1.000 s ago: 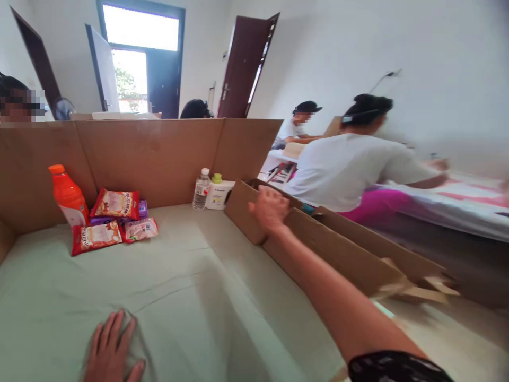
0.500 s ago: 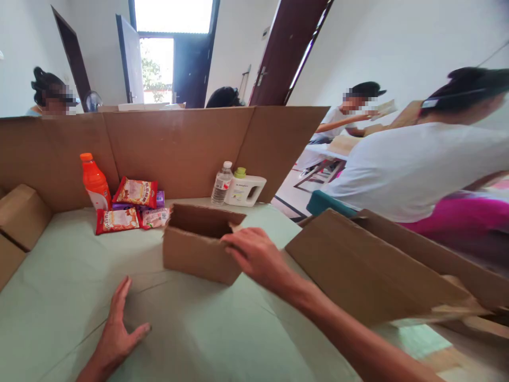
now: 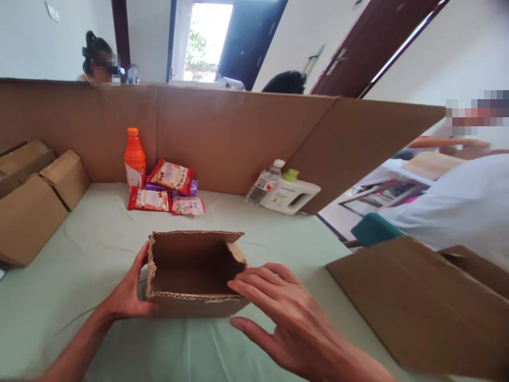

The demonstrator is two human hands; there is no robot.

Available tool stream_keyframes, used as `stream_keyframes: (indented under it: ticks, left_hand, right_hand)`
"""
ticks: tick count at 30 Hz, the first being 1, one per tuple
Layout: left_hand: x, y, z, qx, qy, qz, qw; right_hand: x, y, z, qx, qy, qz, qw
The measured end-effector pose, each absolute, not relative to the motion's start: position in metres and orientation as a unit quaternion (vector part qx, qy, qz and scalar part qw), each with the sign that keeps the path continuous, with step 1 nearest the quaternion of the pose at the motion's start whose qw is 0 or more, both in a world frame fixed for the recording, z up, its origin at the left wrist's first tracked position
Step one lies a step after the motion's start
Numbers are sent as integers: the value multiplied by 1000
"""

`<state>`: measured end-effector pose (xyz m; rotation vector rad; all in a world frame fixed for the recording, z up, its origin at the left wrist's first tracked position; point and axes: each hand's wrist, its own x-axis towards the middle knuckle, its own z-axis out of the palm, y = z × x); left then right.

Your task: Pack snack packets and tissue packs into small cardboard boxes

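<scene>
A small open-topped cardboard box (image 3: 199, 306) sits on the pale green cloth in front of me, its inside bare and its rim roughly cut. My left hand (image 3: 129, 289) clasps its left end, thumb on the near side and fingers round the far corner. Over the box's right end lies my right hand (image 3: 274, 307), fingers stretched out at the rim and thumb held apart from the cardboard. Beyond the box are several snack packets: a red one (image 3: 173, 176) on top, another red one (image 3: 150, 199) in front, and a pink one (image 3: 187, 205).
An orange bottle (image 3: 135, 159) stands behind the packets. A clear water bottle (image 3: 265, 183) leans by a white jug (image 3: 292, 195). Cardboard boxes (image 3: 32, 217) sit left; a larger box (image 3: 413, 302) lies right. A cardboard wall (image 3: 238, 138) closes the back. People sit beyond.
The box has come nearer and turned, so its opening faces me. My left hand has moved from the cloth onto its left end. My right hand has loosened its pinch. The view has swung left.
</scene>
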<state>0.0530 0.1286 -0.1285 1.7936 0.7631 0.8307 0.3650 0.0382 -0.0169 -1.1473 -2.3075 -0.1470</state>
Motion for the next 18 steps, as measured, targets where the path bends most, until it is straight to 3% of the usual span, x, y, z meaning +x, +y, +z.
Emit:
stream_keyframes:
  ticks: [3, 6, 10, 14, 18]
  left_hand:
    - [56, 139, -131, 734, 295, 359, 496]
    - [44, 147, -131, 740, 299, 360, 483]
    - [26, 155, -131, 744, 328, 356, 460]
    - [21, 156, -132, 743, 345, 344, 458]
    - [21, 154, -135, 749, 345, 322, 465]
  right_hand:
    - [380, 42, -13, -499, -836, -65, 220]
    - [397, 53, -15, -581, -791, 51, 187]
    - [415, 87, -21, -634, -709, 193, 239]
    - [416, 159, -22, -664, -672, 123, 304]
    - [389, 275, -22, -629, -740, -5, 239]
